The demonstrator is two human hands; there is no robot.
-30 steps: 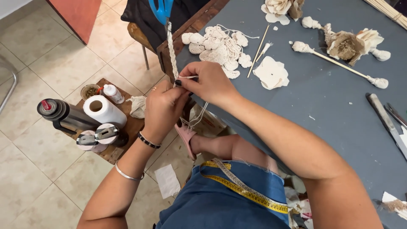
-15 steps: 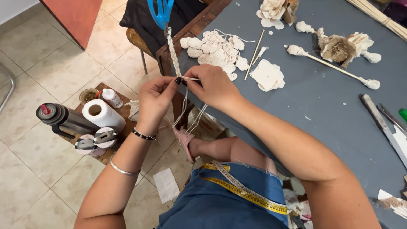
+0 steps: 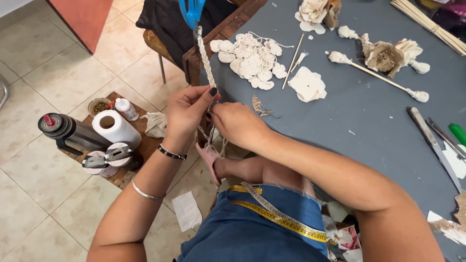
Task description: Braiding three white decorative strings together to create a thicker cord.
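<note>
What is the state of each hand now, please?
Left hand: closed, pinching the braided cord.
Right hand: closed on the loose strands below the braid.

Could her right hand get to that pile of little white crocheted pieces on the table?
Probably yes: the right hand sits at the table edge, with bare tabletop between it and the pile. But it is busy holding the braided cord.

Bright, even light; perhaps edge distortion.

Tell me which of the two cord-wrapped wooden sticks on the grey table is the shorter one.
The short thin stick lying beside the pile of cream crocheted pieces; the long stick with wrapped knobs at both ends lies farther right, near the dried flower.
</note>
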